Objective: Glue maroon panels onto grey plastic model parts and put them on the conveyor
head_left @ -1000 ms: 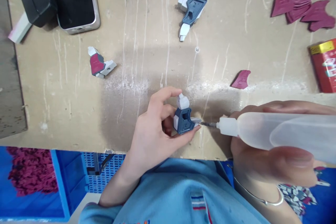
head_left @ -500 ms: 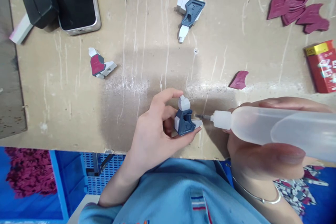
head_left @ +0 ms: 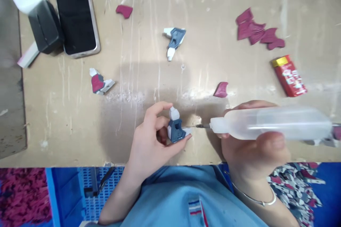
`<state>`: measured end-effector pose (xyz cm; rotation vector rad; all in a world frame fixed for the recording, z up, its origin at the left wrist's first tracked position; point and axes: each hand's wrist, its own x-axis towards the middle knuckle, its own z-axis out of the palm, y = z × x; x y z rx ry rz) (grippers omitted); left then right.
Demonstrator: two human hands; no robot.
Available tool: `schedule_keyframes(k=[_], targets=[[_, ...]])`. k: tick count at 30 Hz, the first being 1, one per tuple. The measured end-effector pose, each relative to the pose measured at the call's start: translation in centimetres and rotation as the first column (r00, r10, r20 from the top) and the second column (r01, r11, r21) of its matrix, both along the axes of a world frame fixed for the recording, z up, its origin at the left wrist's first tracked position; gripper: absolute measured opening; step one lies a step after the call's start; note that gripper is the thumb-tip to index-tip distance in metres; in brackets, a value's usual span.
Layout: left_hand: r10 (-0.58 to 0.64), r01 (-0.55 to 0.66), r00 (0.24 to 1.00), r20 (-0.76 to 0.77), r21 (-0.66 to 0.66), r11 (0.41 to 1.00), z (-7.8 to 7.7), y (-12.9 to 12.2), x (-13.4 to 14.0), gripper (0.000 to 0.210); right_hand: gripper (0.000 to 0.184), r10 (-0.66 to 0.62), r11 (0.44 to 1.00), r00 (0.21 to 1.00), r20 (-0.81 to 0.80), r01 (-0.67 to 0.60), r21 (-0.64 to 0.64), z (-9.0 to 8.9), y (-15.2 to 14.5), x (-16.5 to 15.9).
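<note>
Between the thumb and fingers of my left hand (head_left: 151, 145) is a small dark blue and white plastic part (head_left: 176, 132), its recessed face turned up. My right hand (head_left: 255, 150) grips a translucent squeeze bottle (head_left: 274, 124) with a white cap and thin metal needle tip (head_left: 203, 126). That tip points left at the part, with a short gap between them. A maroon plastic piece (head_left: 221, 89) lies on the table beyond the bottle. Farther off is another blue and white part (head_left: 176, 39), and to the left rests one with a maroon piece on it (head_left: 98, 82).
A phone (head_left: 77, 19) and a black block-shaped object (head_left: 45, 26) sit at the far left. Several maroon pieces (head_left: 257, 30) and a red box (head_left: 290, 76) are at the right. Below the table edge are a blue bin of maroon pieces (head_left: 25, 197) and a heap of mixed parts (head_left: 293, 188).
The needle tip has drawn back to the right from the part's recess. The view has shifted, showing more of the table's far edge. My left hand still holds the part.
</note>
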<state>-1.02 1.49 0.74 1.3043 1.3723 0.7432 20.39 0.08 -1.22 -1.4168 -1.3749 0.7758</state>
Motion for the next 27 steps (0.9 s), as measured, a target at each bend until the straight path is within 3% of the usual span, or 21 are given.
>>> schedule_keyframes(k=[2, 4, 5, 8, 9, 10, 11, 12, 14, 15, 16, 17, 20, 24, 27], targets=[[0.023, -0.023, 0.999, -0.023, 0.014, 1.0, -0.1, -0.2, 0.0, 0.059, 0.053, 0.01, 0.985, 0.942, -0.336, -0.068, -0.161, 0.8, 0.6, 1.3], [0.062, -0.062, 0.997, -0.048, 0.008, 0.998, 0.0, -0.3, 0.1, 0.059, 0.059, -0.043, 0.942, 0.771, -0.636, -0.182, -0.284, 1.3, 1.3, 2.9], [0.083, -0.083, 0.995, -0.063, -0.002, 0.997, 0.1, -0.4, 0.3, 0.058, 0.06, -0.075, 0.93, 0.645, -0.761, -0.231, -0.287, 1.3, 1.6, 3.8], [0.114, -0.118, 0.988, -0.101, -0.035, 0.992, 0.5, -0.5, 0.6, 0.056, 0.046, -0.039, 0.96, 0.206, -0.978, -0.265, -0.094, 0.6, 2.0, 5.9], [0.111, -0.115, 0.988, -0.106, -0.039, 0.993, 0.6, -0.5, 0.6, 0.055, 0.041, 0.008, 0.972, 0.141, -0.99, -0.235, -0.026, 0.3, 1.9, 6.4], [0.106, -0.111, 0.988, -0.109, -0.04, 0.993, 0.7, -0.5, 0.7, 0.054, 0.04, 0.045, 0.977, 0.157, -0.987, -0.211, 0.011, 0.0, 1.7, 6.6], [0.105, -0.109, 0.988, -0.11, -0.039, 0.993, 0.7, -0.5, 0.7, 0.054, 0.045, 0.068, 0.981, 0.25, -0.966, -0.194, 0.019, 0.0, 1.5, 6.7], [0.106, -0.11, 0.988, -0.112, -0.036, 0.993, 0.7, -0.4, 0.7, 0.054, 0.054, 0.078, 0.982, 0.411, -0.908, -0.189, -0.001, 0.0, 1.3, 6.7], [0.11, -0.114, 0.988, -0.11, -0.033, 0.993, 0.7, -0.4, 0.7, 0.053, 0.072, 0.132, 0.978, 0.805, -0.578, -0.202, -0.057, 0.5, 0.9, 6.2], [0.11, -0.115, 0.988, -0.107, -0.034, 0.993, 0.7, -0.4, 0.7, 0.053, 0.073, 0.176, 0.975, 0.922, -0.344, -0.211, -0.069, 0.8, 1.0, 5.7], [0.111, -0.115, 0.988, -0.103, -0.036, 0.993, 0.7, -0.4, 0.8, 0.053, 0.068, 0.205, 0.975, 0.97, -0.127, -0.214, -0.062, 1.1, 1.1, 5.3], [0.11, -0.114, 0.989, -0.099, -0.039, 0.993, 0.7, -0.3, 0.8, 0.053, 0.056, 0.205, 0.978, 0.978, 0.043, -0.203, -0.041, 1.4, 1.4, 4.7], [0.091, -0.095, 0.991, -0.095, -0.042, 0.995, 0.8, -0.3, 0.8, 0.052, 0.026, 0.142, 0.988, 0.94, 0.312, -0.152, 0.009, 1.4, 2.8, 3.5], [0.061, -0.066, 0.993, -0.1, -0.049, 0.997, 0.8, -0.3, 0.6, 0.05, 0.024, 0.122, 0.963, 0.688, 0.715, -0.257, 0.083, 0.8, 4.3, 3.3], [0.053, -0.057, 0.995, -0.09, -0.047, 0.997, 0.4, -0.3, 0.4, 0.051, 0.027, 0.115, 0.932, 0.562, 0.819, -0.346, 0.107, 0.6, 4.8, 4.2]])
